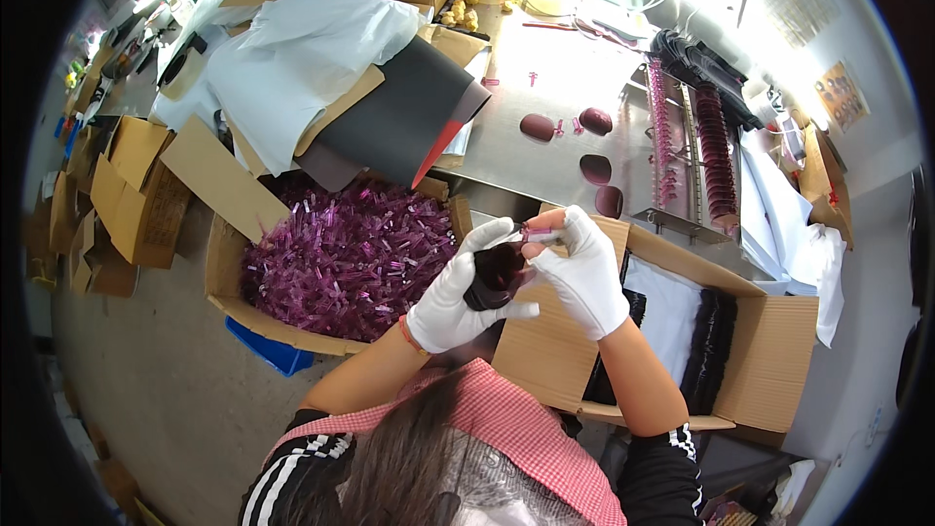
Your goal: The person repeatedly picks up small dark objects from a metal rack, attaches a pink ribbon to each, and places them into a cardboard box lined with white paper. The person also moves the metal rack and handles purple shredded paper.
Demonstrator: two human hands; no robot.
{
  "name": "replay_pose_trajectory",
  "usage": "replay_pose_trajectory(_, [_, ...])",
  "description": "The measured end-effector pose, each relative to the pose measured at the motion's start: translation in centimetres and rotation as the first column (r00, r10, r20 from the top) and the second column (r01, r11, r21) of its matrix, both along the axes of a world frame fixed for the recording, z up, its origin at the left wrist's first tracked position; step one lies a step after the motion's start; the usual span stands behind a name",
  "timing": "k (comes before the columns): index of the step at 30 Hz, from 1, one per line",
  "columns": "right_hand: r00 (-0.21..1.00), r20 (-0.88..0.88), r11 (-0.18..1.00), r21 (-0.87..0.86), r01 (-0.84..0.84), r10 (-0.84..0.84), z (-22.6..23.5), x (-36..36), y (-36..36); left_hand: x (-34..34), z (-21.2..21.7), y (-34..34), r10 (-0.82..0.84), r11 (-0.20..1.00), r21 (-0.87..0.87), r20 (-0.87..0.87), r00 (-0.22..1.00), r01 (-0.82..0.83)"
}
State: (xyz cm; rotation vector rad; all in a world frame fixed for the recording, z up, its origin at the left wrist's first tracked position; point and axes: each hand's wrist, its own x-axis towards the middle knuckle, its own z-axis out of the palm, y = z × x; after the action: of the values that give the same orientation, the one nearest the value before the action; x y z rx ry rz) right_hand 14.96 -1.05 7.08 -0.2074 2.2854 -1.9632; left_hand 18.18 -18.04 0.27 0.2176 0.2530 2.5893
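Observation:
My left hand (440, 304), in a white glove, is closed around dark tinted lenses (499, 273); whether it is one lens or a small stack I cannot tell. At their upper edge, my right hand (588, 278) pinches a small clear pink plastic piece (534, 231) between thumb and forefinger, whose tips stick out bare from its white glove. Both hands are close together in front of my chest. Left of them stands a carton (226, 268) heaped with purple-pink plastic pieces (341, 268). On the metal table (545, 49) lie several loose lenses (595, 169) and a few pink pieces (533, 79).
A rack (688, 219) at the right holds a row of dark lenses (716, 156) and a row of pink pieces (663, 127). Nearer is an open carton (774, 351) with white lining and dark rows. A dark grey sheet (414, 102) overhangs the left carton; a blue bin (268, 346) sits below.

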Motion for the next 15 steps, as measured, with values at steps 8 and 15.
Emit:
replay_pose_trajectory(8, [0.661, -0.723, 0.834, 0.48, 0.271, 0.201, -2.3, 0.0, -3.7, 0.4, -1.5, -1.4, 0.2, 0.884, -0.417, -0.074, 0.977, -0.212])
replay_pose_trajectory(15, [0.725, -0.595, 0.897, 0.437, -0.07, 0.346, -2.5, -2.2, -6.6, 2.1, -0.3, -3.6, 0.41, 0.828, -0.398, -0.052, 0.911, -0.395])
